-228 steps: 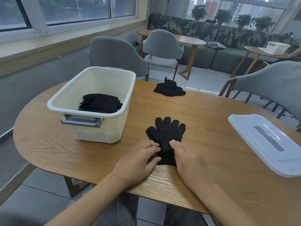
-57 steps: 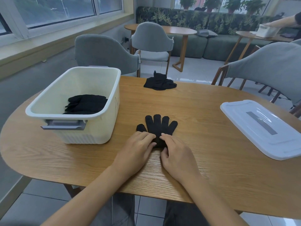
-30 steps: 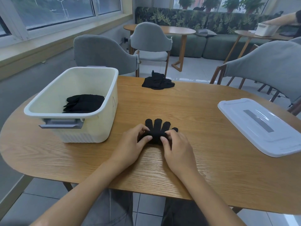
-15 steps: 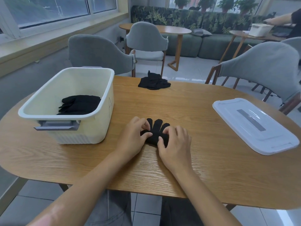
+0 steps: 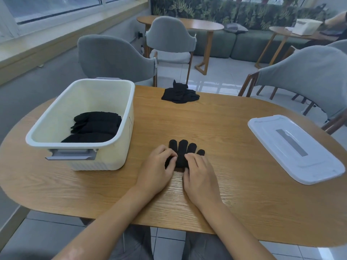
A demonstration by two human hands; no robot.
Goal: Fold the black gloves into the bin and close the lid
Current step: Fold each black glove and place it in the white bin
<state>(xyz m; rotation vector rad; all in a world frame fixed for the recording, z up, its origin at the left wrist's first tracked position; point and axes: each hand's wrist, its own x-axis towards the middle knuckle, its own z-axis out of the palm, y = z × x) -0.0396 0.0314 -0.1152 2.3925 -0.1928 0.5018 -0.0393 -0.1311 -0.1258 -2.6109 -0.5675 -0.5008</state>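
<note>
A black glove [image 5: 183, 151] lies on the wooden table [image 5: 225, 194] in front of me, its fingertips pointing away. My left hand [image 5: 156, 170] and my right hand [image 5: 201, 174] both pinch its folded cuff end with curled fingers. The cream bin [image 5: 105, 162] stands open at the left and holds folded black gloves [image 5: 95, 126]. More black gloves [image 5: 179, 94] lie in a heap at the table's far edge. The white lid [image 5: 294, 147] lies flat at the right.
Grey chairs [image 5: 116, 59] stand behind the bin and at the far right. Another round table and a green sofa are farther back. A person's arm shows at the top right by a white box.
Over the last seconds both hands rolled the glove's cuff end up towards its fingers, so the glove looks shorter. The hands now sit a little nearer to me than half a second ago.
</note>
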